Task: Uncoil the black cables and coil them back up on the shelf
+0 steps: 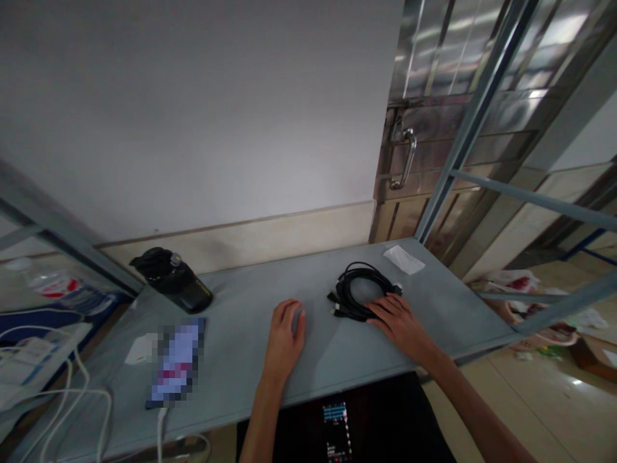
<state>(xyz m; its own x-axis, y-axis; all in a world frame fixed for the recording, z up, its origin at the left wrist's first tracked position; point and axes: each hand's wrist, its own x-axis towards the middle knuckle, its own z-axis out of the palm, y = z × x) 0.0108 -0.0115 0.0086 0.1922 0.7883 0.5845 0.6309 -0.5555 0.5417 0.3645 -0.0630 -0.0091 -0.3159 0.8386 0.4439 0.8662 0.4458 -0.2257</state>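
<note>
A coiled black cable (pixel 344 299) with several connector ends lies on the grey tabletop (pixel 241 321), right of the middle. My right hand (pixel 398 321) rests against the coil's lower right edge, its fingers stretched out over the cable and not wrapped round it. To the left, my left hand (pixel 286 334) lies on the bare table, apart from the cable. Its fingers are slightly bent with the thumb held away, and nothing shows in it.
A black bottle (pixel 178 283) leans near the wall at left, close to a pixelated phone-like object (pixel 178 360). White tissue (pixel 403 259) lies at the back right. A lit phone (pixel 337 431) is on my lap. White cords (pixel 72 386) cross the left edge; metal posts (pixel 475 122) frame the table.
</note>
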